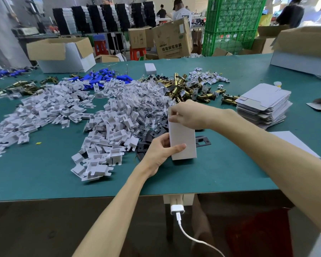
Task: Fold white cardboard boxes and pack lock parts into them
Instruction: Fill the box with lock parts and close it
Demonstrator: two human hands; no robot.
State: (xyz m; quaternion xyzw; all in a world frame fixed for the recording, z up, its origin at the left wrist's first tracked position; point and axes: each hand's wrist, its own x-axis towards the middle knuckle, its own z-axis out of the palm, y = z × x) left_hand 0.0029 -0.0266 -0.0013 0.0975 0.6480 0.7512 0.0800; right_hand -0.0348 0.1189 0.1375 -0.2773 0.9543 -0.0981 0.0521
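L hand [160, 152] grips box [183, 140] upright at bench [230, 173], R hand [190, 115] pinches top flap [172, 112]. Risk: flap buckles if tucked crooked; weak grip & box tips over.

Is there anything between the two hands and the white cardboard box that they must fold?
Nothing visible is. The left hand grips the lower side of the upright white cardboard box, and the right hand pinches its top edge. Flat black metal plates lie only behind its base.
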